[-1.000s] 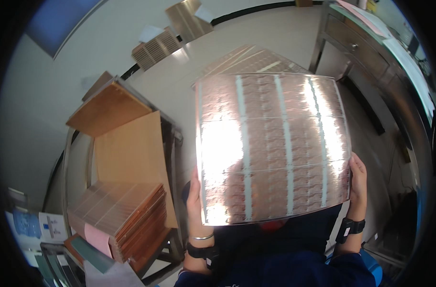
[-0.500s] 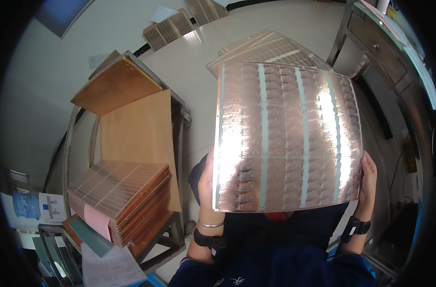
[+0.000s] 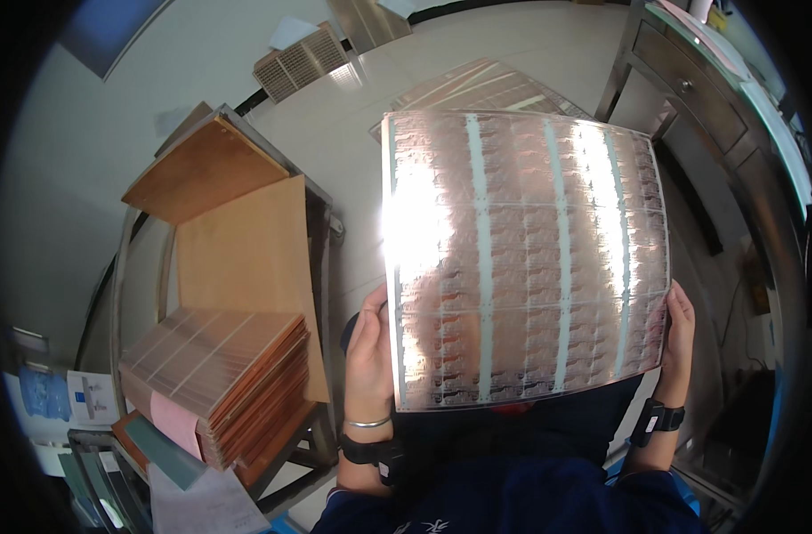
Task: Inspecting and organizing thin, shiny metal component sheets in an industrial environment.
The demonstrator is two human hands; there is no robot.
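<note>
A large copper-coloured circuit board panel (image 3: 521, 267), with rows of etched traces and pale green stripes, is held up in front of me above my lap. Bright glare hides parts of its surface. My left hand (image 3: 368, 351) grips the lower left edge, with some fingers hidden behind the panel. On the lower right edge, my right hand (image 3: 680, 334) is closed around the rim. To my left, a thick stack of similar panels (image 3: 219, 356) rests on a rack, a pink slip (image 3: 176, 423) hanging over its near side.
Wooden boards (image 3: 246, 245) stand upright on the metal rack behind the stack. More panels (image 3: 490, 84) lie beyond the held one. A metal desk with a drawer (image 3: 690, 84) is at right. Papers (image 3: 206, 503) and a rack of folders (image 3: 108, 481) sit at lower left.
The held panel has shifted slightly left and its tilt has changed, its lower left corner now lower. My left hand has moved left with it. The whole view has turned a little.
</note>
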